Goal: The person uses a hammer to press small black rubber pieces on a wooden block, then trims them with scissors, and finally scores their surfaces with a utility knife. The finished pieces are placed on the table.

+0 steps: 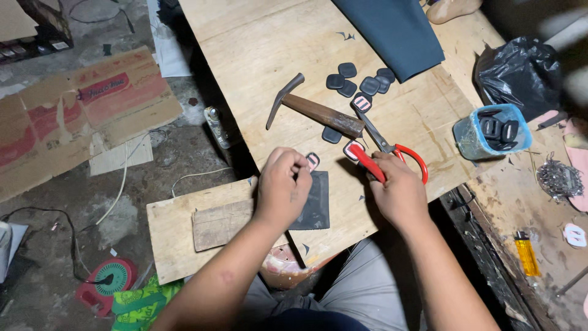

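While the left hand (283, 184) pinches a small pink-edged piece (312, 161) just above a dark sheet (313, 202), its grip is pressed together on that piece, holding it off the tabletop (257, 49) where the blades can reach. The right hand (398, 190) has its fingers through the red handles of the scissors (383, 147), grip closed on them, blades pointing up and away. A hammer (315, 110) lies just beyond, within easy reach, beside loose dark pads (361, 83). More pads sit in a blue tub (490, 132) to the right, kept together rather than scattered.
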{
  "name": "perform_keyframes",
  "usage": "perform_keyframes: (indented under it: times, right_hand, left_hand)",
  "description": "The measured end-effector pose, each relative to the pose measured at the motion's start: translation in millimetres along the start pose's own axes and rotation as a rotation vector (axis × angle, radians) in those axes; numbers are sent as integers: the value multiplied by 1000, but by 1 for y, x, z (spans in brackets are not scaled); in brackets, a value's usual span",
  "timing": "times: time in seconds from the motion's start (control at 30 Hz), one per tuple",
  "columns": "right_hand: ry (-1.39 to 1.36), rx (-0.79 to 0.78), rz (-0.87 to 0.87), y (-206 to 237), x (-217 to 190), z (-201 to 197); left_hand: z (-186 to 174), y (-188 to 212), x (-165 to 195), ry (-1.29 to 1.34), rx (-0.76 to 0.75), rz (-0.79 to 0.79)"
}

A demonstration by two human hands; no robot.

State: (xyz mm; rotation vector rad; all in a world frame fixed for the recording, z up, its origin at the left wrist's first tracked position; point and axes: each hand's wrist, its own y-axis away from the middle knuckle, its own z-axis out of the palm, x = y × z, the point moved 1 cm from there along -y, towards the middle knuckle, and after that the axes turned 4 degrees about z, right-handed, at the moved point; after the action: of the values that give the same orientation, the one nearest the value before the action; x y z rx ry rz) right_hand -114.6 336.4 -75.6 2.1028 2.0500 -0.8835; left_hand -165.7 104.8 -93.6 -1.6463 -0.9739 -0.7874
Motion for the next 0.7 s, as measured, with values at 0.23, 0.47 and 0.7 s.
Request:
perform_keyframes:
  times: [0.23, 0.47, 0.7]
  right_hand:
    - [-53, -105, 209, -11, -9, 3]
    - [-560, -118, 22, 24, -48, 28]
    - [-673, -247, -90, 54, -55, 22]
  left_hand:
    - [-4, -19, -19, -115, 8, 15]
    - [-19, 26, 8, -288, -85, 142]
    - [-39, 49, 26, -321, -143, 236]
